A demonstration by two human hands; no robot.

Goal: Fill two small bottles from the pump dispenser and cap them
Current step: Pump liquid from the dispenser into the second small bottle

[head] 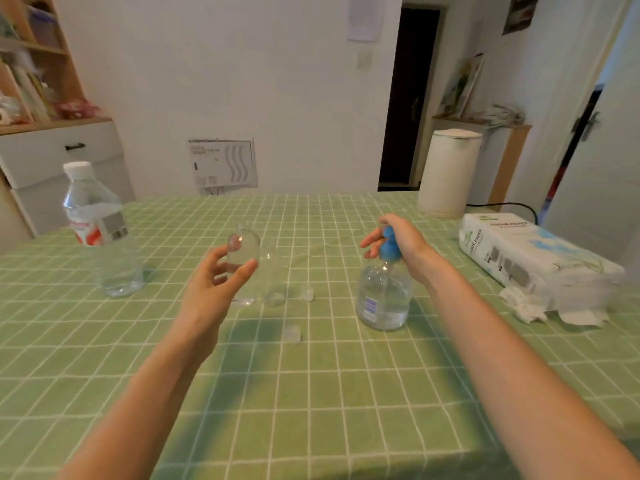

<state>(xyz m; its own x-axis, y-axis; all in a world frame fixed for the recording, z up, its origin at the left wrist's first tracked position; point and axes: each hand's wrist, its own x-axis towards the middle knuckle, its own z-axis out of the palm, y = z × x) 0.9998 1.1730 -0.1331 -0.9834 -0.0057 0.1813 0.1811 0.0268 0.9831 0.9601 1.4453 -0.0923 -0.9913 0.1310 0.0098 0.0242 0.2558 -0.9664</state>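
Both arms stretch out over the desk (311, 393) — left hand (214, 285) cupping a small clear bottle (244, 245), right hand (401, 240) wrapped over the pump dispenser (382, 299) top.

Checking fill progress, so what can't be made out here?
Head view:
- Liquid level in the small bottle in the left hand: clear, blurred.
- Nozzle of the pump dispenser: covered by the right hand.
- The second small bottle: transparent, outline faint.
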